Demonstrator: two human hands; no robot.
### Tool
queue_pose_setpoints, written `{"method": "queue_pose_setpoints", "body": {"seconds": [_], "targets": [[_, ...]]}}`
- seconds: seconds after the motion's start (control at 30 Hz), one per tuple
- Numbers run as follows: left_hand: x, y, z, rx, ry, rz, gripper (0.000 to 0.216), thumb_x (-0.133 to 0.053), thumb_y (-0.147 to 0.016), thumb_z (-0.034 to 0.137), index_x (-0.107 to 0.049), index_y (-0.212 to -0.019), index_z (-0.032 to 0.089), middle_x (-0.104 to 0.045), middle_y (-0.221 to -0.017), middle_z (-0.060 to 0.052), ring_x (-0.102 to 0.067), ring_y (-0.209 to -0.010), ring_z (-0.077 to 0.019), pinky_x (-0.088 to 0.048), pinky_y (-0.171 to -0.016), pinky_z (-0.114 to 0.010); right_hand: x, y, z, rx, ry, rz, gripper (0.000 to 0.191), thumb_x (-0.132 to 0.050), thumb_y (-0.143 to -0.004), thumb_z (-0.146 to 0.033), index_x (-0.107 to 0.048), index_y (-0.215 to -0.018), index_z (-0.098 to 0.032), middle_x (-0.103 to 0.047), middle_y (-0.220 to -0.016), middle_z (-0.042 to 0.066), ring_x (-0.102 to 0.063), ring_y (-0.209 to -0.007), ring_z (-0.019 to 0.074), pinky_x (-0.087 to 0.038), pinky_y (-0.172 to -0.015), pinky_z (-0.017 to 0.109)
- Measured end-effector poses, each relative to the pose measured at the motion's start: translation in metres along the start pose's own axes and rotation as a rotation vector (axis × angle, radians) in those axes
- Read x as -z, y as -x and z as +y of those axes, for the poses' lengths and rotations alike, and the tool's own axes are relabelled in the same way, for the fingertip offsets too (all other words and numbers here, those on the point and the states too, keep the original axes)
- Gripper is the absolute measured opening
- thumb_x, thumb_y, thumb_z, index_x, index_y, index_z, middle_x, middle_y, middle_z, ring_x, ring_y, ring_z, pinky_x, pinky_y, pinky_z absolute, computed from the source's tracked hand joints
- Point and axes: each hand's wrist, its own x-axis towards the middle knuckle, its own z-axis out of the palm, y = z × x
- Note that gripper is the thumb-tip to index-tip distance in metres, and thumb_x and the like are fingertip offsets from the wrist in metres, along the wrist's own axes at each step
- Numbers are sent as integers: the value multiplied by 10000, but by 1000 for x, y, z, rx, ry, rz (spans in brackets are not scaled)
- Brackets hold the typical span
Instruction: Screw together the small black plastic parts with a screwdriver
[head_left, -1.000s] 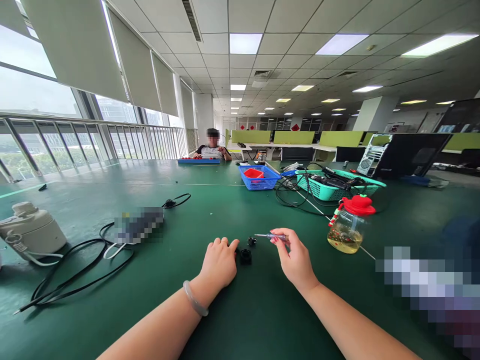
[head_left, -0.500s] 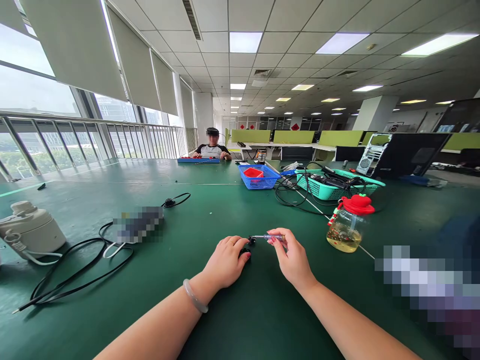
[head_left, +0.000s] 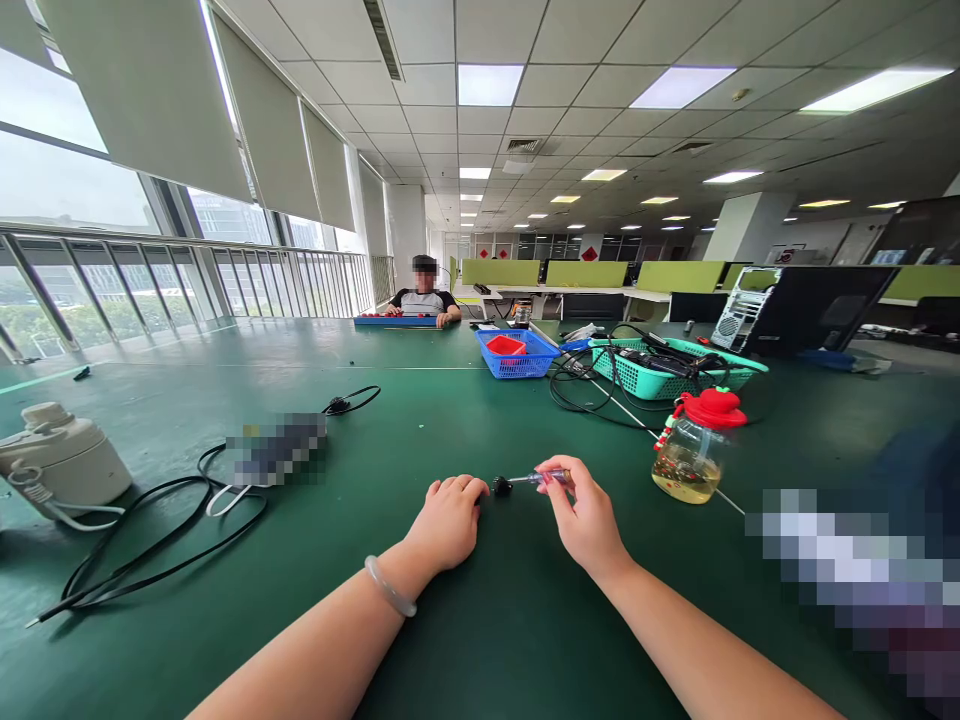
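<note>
Pinched between the fingertips of my right hand (head_left: 583, 512) is a screwdriver (head_left: 541, 477) with a clear, purplish handle. It lies nearly level, its shaft pointing left. The shaft's tip is at a small black part (head_left: 502, 487) on the green tabletop; I cannot tell whether the two are joined. My left hand (head_left: 448, 518), with a pale bangle (head_left: 390, 588) at the wrist, rests just left of that part. Its fingers are curled, and whatever may be inside them is hidden.
A bottle with a red lid (head_left: 691, 450) stands to the right. Behind it are a teal basket of cables (head_left: 652, 378) and a blue basket (head_left: 517, 355). Black cable (head_left: 157, 490) and a white jug (head_left: 64, 455) are at left. Another person (head_left: 425, 297) sits across the table (head_left: 420, 390).
My left hand has drawn slightly left, away from the black part, and its thumb has tucked out of sight. The screwdriver's tip has dipped a little; my right hand is almost unmoved.
</note>
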Motion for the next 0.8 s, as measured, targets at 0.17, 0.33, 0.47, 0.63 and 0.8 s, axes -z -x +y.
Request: {"method": "queue_pose_setpoints", "body": {"seconds": [0.17,0.33,0.47,0.63,0.8], "targets": [[1,1,0,71,55,15,426,-482,-861,305,-463,-1286,280,-582,-1296,-65,-486,-1249,-254,-313,-1100,-484,1,3,-7,32,-50,-48,121,-451,-949,-260,-544,-1019,-227,-657,-921,42,-665,-718,149,-555,-723,300],[2,1,-1,25,88,-15,554,-580,-815,504,-458,-1330,339,-571,-1300,-57,-471,-1249,-280,-315,-1091,-508,1,7,-13,83,-129,-75,117,-463,-954,-269,-542,-1031,-231,-651,-926,37,-657,-699,135,-554,-710,287],[0,0,-4,-19,91,-35,414,-607,-810,495,-575,-1203,368,-582,-1245,-37,-488,-1211,-278,-303,-1087,-539,1,4,-9,4,-206,49,134,-488,-944,-317,-520,-1041,-230,-647,-900,34,-631,-638,132,-552,-652,291],[0,-3,-7,-50,125,-47,309,-614,-819,462,-635,-1105,346,-596,-1172,-34,-521,-1138,-259,-365,-1050,-491,0,-4,7,-192,-313,160,218,-526,-902,-406,-499,-1012,-219,-622,-791,16,-554,-520,121,-520,-531,284],[3,-3,-5,-66,100,-54,289,-608,-830,449,-635,-1089,324,-607,-1111,-32,-540,-1086,-242,-388,-1030,-461,-2,-7,11,-265,-347,150,250,-544,-875,-421,-502,-1004,-211,-616,-760,11,-524,-487,115,-490,-489,268]]}}
